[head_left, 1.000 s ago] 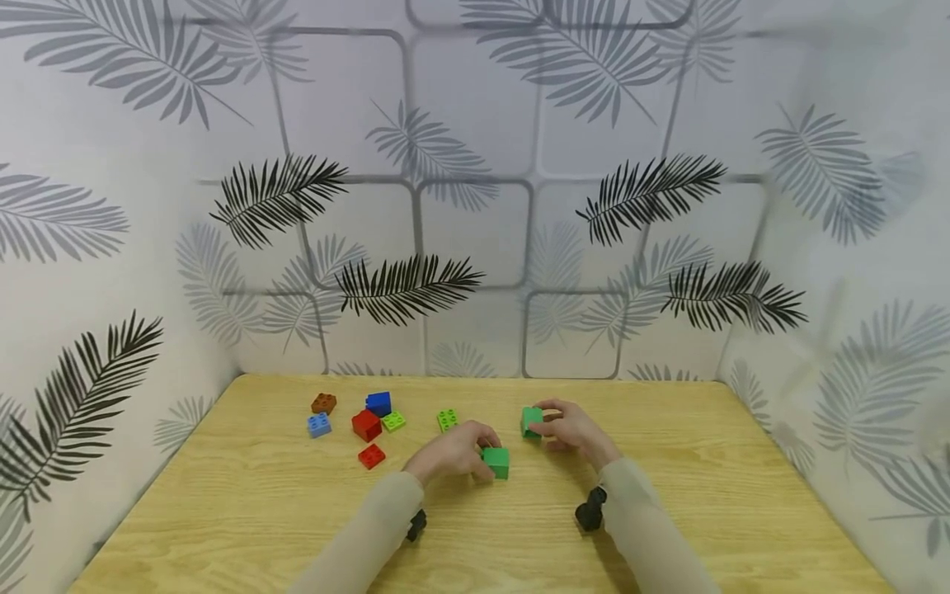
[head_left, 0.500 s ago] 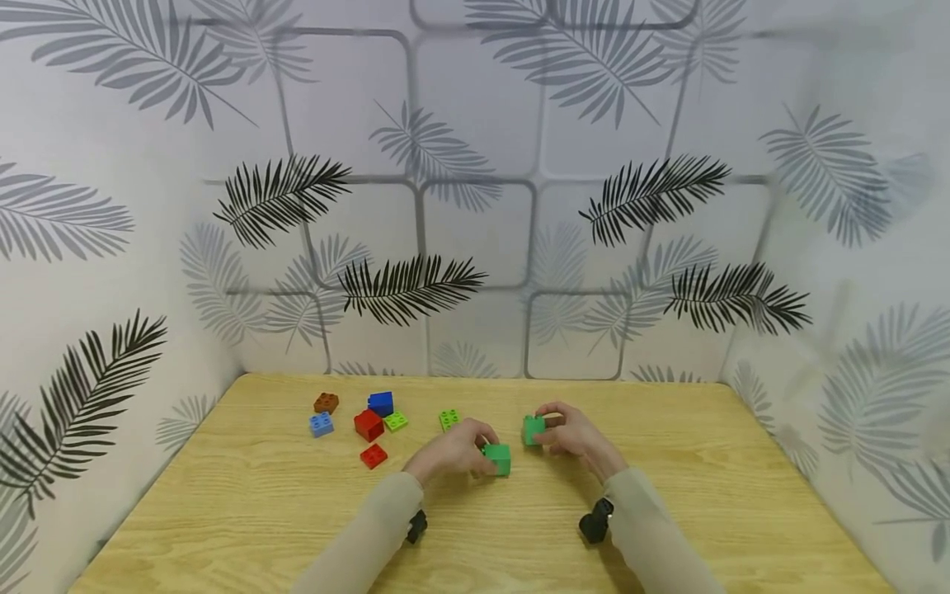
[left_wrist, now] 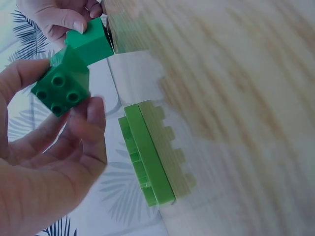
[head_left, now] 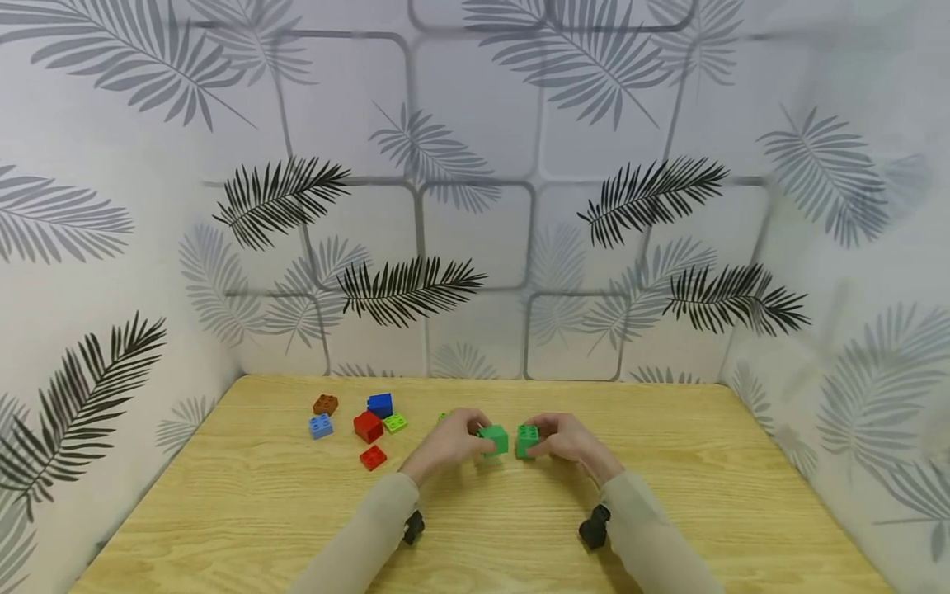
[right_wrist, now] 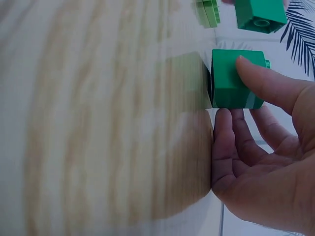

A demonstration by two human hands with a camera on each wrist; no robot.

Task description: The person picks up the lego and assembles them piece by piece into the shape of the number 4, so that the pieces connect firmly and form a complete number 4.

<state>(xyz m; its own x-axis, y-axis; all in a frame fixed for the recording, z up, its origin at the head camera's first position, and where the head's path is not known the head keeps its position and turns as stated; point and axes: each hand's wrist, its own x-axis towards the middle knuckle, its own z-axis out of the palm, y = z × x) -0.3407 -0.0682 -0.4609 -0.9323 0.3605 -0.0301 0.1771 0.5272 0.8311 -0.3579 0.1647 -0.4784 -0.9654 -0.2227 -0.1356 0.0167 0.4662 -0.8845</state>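
Note:
My left hand (head_left: 454, 445) pinches a green toy building brick (head_left: 493, 440) between thumb and fingers. This brick lies tilted on its side, with its studs turned toward the left wrist camera; its hollow underside (right_wrist: 261, 22) shows in the right wrist view. My right hand (head_left: 570, 437) grips a second green brick (head_left: 528, 443) at its side, studs up, very low over the table or on it. A narrow gap separates the two bricks in the head view. Just behind the left hand, a lime green brick (left_wrist: 150, 155) stands on the table, mostly hidden in the head view.
Loose bricks lie to the left on the wooden table (head_left: 475, 544): brown (head_left: 325, 404), light blue (head_left: 321, 426), a tall red one (head_left: 368, 426), dark blue (head_left: 380, 405), lime (head_left: 395, 422) and flat red (head_left: 373, 457). A leaf-patterned wall (head_left: 475, 330) borders the table's back.
My left hand has moved its brick away from me and tilted it. The right hand has turned its brick studs up and brought it slightly nearer to me. The bricks are closer together.

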